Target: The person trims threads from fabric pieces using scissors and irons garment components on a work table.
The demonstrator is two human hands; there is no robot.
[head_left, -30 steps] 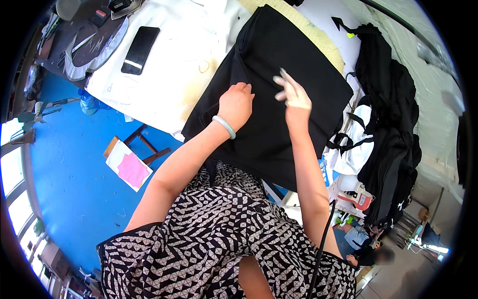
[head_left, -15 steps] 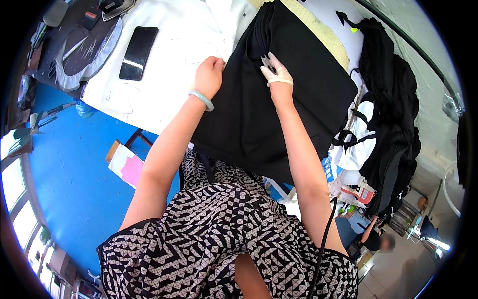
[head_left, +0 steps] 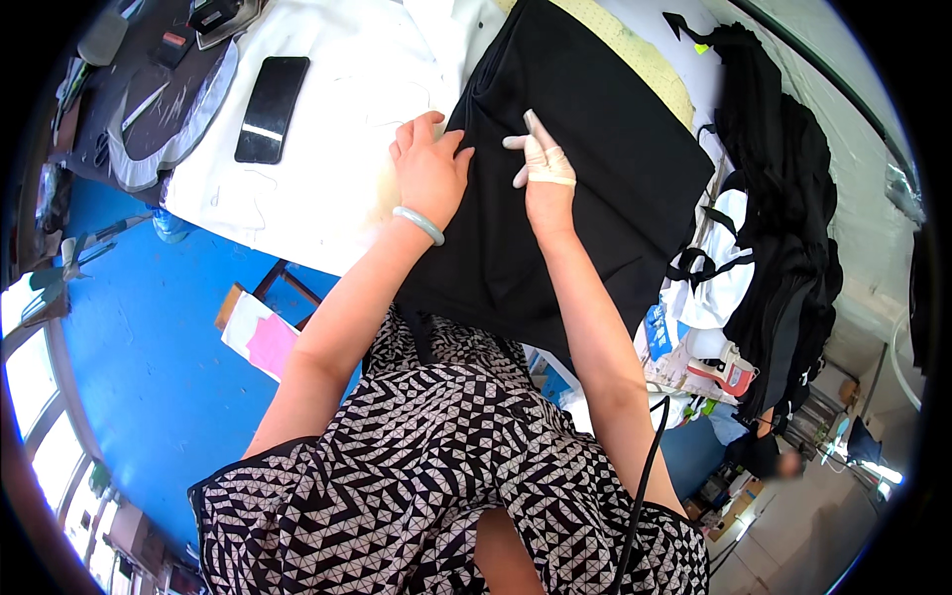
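A large piece of black fabric point(head_left: 595, 198) lies over the table, with folds bunched along its left edge. My left hand point(head_left: 431, 169), a pale bangle point(head_left: 420, 224) at its wrist, spreads its fingers at that edge, partly over the white tabletop. Above the middle of the fabric, my right hand point(head_left: 545, 178) has its fingers apart, with nothing visible between them. White coverings sit on several of its fingers, and a pale band crosses the hand. Whether its fingertips touch the fabric, I cannot tell.
A black phone point(head_left: 272, 109) and loose threads lie on the white tabletop point(head_left: 337, 188). At the far left is a dark surface point(head_left: 188, 94) with tools. Black garments point(head_left: 778, 218) hang at the right, beside white cloth point(head_left: 709, 288). Another person is at the lower right.
My left hand has opened from a closed grip on the fabric's edge and moved slightly right. My right hand has spread its fingers and moved slightly nearer. The bunched folds have loosened.
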